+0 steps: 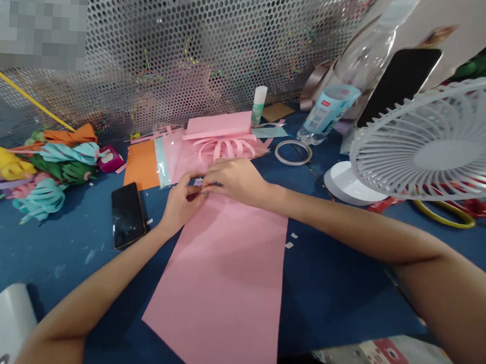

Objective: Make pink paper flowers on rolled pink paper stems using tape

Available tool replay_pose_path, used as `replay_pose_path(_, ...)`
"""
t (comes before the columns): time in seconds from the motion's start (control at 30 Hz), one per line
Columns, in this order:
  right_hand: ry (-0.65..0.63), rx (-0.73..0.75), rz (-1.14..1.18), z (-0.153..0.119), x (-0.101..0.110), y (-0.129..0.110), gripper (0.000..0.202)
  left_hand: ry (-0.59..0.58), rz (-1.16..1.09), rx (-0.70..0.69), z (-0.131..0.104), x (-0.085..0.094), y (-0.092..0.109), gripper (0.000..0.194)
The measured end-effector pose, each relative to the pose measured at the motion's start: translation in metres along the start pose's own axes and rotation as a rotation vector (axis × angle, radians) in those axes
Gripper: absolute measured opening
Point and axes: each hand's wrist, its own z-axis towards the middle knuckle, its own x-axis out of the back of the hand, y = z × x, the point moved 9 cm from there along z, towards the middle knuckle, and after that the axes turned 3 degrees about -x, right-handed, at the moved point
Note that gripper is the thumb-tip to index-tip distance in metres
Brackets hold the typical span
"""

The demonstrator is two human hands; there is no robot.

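A large pink paper sheet (pixel 237 280) lies before me, its far edge beneath my fingers. At its far left corner my left hand (pixel 182 203) is closed, with thumb and fingertips pinched together. My right hand (pixel 237 180) meets it there, its fingers bent and pressed together over the same spot. A small whitish bit shows by the fingertips, but what the hands grip is too small and hidden to name. Just beyond the hands stand curled pink paper strips (pixel 224 147) and a folded pink paper piece (pixel 218 124).
A phone (pixel 128 215) and paper flowers (pixel 50 165) lie left, with orange paper (pixel 142 165) behind. A glue stick (pixel 258 106), a tape roll (pixel 293 152), a water bottle (pixel 333 108) and a white fan (pixel 446 153) stand to the right. Perforated metal (pixel 152 44) rises at the back.
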Motion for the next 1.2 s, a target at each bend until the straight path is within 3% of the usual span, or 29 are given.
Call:
replay_pose_path(0.27, -0.041, -0.122, 0.049, 0.000, -0.002, 0.009, 0.015, 0.008, 0.025, -0.023, 0.000, 0.000, -0.004, 0.026)
replay_pose_path(0.47, -0.041, -0.112, 0.041, 0.000, -0.001, 0.008, 0.011, -0.003, 0.010, -0.025, -0.001, 0.000, -0.001, 0.028)
replay_pose_path(0.73, -0.016, -0.134, 0.040, 0.000, 0.001, 0.006, 0.021, 0.016, 0.023, -0.025, -0.001, 0.002, 0.003, 0.036)
replay_pose_path(1.2, -0.077, -0.050, -0.030, 0.000, 0.000, -0.002, 0.014, -0.010, 0.031, -0.062, 0.000, -0.001, 0.001, 0.026)
